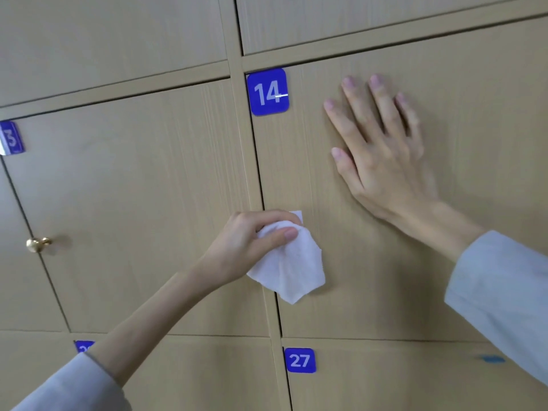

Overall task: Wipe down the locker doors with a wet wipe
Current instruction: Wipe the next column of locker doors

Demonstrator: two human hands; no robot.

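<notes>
Left hand (252, 247) is gripping a bunched white wipe (290, 262), thumb across the front, fingers curled behind it. The wipe is sitting at the left edge of the locker door (370, 292) marked 14 (267, 91), just right of the vertical frame strip (246, 161), with its loose tail hanging down over the gap. Right hand (382, 152) is lying flat on the same door, higher and to the right, fingers straight and slightly spread, holding nothing, probably bracing the door while it's wiped.

Neighbouring door on the left is carrying a brass knob (37, 243) and a partly cut-off number plate (11, 137). Door 27 (299, 360) is below.

Risks from here:
- The wipe is balled up, so only a small patch is likely touching the wood. Passes could be leaving streaks or missed bands unless it gets spread flatter.
- The dangling tail could be snagging in the door gap or dragging dirt back over clean area.
- The bracing palm is sitting on surface that needs wiping: fingerprints there, and that patch gets skipped if the hand isn't shifted.
- Pushing near the edge without the brace could be rattling or popping the door.
- The corners around the 14 plate are easy to miss.
</notes>
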